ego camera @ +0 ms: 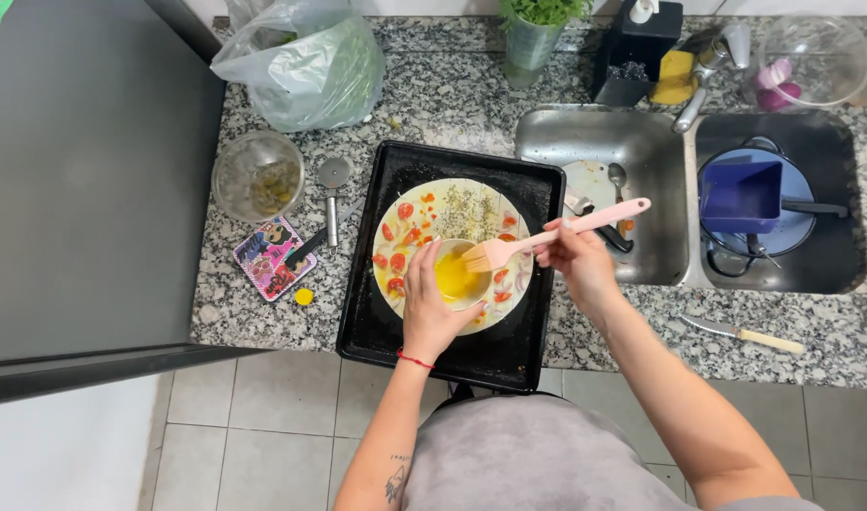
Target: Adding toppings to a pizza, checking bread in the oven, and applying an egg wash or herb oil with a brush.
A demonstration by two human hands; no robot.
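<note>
A round flat dough (452,213) topped with tomato pieces and herbs lies on a black baking tray (386,326). My left hand (429,308) holds a small bowl of yellow liquid (459,277) over the dough. My right hand (575,260) grips a pink silicone brush (547,232), whose bristles rest at the bowl's rim.
A glass bowl (258,177), a pizza cutter (333,189), a patterned coaster (274,257) and a plastic bag (306,61) lie left of the tray. A steel sink (608,142) with utensils sits to the right, beside a pot holding a blue container (750,194). A knife (745,333) lies on the granite counter.
</note>
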